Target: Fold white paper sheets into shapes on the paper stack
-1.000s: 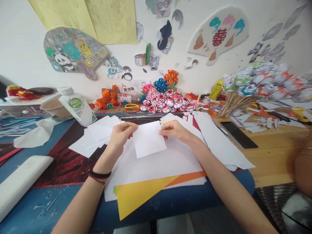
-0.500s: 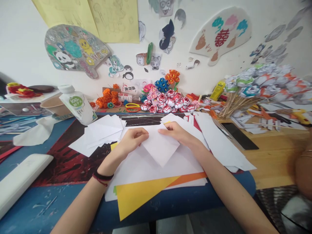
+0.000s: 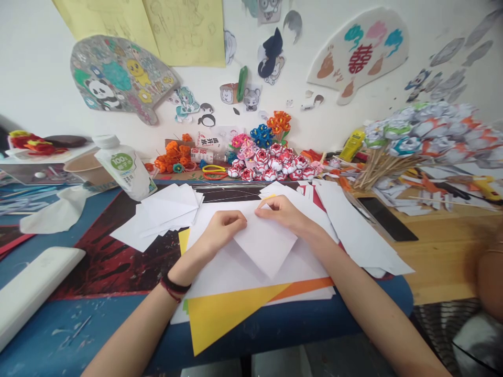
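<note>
A small white sheet of paper (image 3: 268, 246), one corner pointing down toward me, is held above larger white sheets (image 3: 220, 275). My left hand (image 3: 225, 230) pinches its left edge between thumb and fingers. At its upper edge, my right hand (image 3: 280, 213) grips the same sheet, fingers curled and thumb pressed on it. Beneath the white sheets, a yellow sheet (image 3: 220, 314) and an orange strip (image 3: 304, 288) stick out at the front. Left of my hands, several cut white papers (image 3: 168, 209) lie in a loose pile.
A white bottle (image 3: 123, 170) stands at back left beside a paper cup (image 3: 88, 168). Red-and-white paper flowers (image 3: 271, 165) line the wall. To the right are long white sheets (image 3: 353, 230), a black phone (image 3: 387, 219) and flowers on sticks (image 3: 412, 136). A person's arm (image 3: 491, 277) shows at the right edge.
The small white sheet has shifted slightly right and toward me, its lower corner moving down. My left hand has moved a little right along with it; my right hand has hardly moved.
</note>
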The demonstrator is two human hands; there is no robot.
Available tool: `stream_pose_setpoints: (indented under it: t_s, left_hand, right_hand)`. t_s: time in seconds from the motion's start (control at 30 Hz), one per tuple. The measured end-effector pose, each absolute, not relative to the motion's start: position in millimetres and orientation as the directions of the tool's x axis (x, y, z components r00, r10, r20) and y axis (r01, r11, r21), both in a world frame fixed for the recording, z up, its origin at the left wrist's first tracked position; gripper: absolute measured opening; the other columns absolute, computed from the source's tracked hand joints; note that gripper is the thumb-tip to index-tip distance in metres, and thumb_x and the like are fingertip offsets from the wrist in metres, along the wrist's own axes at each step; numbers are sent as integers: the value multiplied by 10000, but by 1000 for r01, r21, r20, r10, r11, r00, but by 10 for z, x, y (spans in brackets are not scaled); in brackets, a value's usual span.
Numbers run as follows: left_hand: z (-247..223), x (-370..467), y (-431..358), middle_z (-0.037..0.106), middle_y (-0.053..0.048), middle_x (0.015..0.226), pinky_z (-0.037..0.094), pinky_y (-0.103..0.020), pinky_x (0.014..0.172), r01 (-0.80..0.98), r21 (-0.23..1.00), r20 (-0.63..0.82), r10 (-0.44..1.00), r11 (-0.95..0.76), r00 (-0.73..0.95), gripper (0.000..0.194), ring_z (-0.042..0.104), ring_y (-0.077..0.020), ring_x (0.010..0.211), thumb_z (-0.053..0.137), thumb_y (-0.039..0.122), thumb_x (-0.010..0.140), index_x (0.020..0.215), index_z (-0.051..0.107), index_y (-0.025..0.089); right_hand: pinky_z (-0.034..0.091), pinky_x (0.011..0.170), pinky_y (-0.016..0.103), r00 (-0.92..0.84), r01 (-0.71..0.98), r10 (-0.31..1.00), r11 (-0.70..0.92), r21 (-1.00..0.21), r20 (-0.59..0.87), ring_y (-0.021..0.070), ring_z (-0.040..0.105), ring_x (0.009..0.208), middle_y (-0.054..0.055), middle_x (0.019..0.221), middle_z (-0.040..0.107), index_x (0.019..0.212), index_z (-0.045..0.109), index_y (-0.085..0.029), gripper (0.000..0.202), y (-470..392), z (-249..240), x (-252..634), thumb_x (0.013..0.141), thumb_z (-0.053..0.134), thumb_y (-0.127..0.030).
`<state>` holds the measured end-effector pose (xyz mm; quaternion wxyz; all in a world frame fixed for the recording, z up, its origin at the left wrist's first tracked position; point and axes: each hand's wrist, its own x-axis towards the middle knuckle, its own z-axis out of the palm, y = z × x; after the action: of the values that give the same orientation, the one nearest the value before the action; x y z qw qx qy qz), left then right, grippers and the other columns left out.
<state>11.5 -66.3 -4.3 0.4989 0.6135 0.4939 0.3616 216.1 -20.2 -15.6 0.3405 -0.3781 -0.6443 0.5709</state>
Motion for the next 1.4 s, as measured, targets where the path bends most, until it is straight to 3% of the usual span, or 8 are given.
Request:
stream_pose_setpoints:
  t_s: [0.43,0.87,1.03,1.13,1.2,1.27,1.4]
  left_hand:
    - [-24,151,-657,460,30,570,288,-234,576,151,985,-110,973,80,202,156,386,-104,604,587,284,616,544,574,146]
    - [36,70,-648,506,24,498,344,-235,540,152,988,-72,960,31,271,144,445,-95,520,561,224,642,515,583,159]
    - [46,-34,-627,523,16,505,346,-234,512,152,988,-47,963,6,265,174,446,-90,503,547,178,659,486,557,159]
    - [42,-57,-617,594,2,596,403,-240,558,204,971,82,979,-121,188,152,516,-109,568,561,198,745,612,623,161]
    - [37,-39,-632,659,-9,726,439,-249,604,329,907,229,963,-264,142,100,564,-122,640,589,219,797,792,677,171]
    - [31,-10,-664,691,-24,908,461,-257,644,474,768,406,899,-432,161,167,589,-132,725,609,228,837,987,676,197]
    - [9,27,-723,665,-62,1085,477,-321,776,663,284,663,642,-692,386,258,592,-191,920,607,256,899,1154,628,225]
  right_hand:
    - [428,504,231,-454,109,891,50,-993,-5,136,594,579,14,678,682,763,740,-137,292,-201,-126,2172,668,794,-408]
    - [388,507,235,-398,87,917,67,-994,27,129,564,572,16,658,651,700,710,-135,294,-163,-40,2278,671,788,-418]
    - [361,488,237,-95,81,994,57,-995,49,120,528,527,-8,601,626,714,712,-159,249,-14,-37,2483,647,768,-392]
    - [359,491,232,-1,51,997,71,-996,71,114,516,529,-15,596,616,674,686,-172,227,43,-33,2570,642,755,-386]
    - [366,494,230,-44,25,998,49,-998,48,113,519,533,-13,607,618,671,682,-172,231,31,-33,2554,645,753,-390]
    - [373,495,232,-104,6,994,21,-1000,20,114,527,534,-11,615,616,677,681,-170,235,-6,-32,2502,648,754,-392]
    - [378,507,234,-152,10,988,10,-1000,9,116,542,549,-9,636,623,686,683,-165,243,-65,-30,2425,650,760,-393]
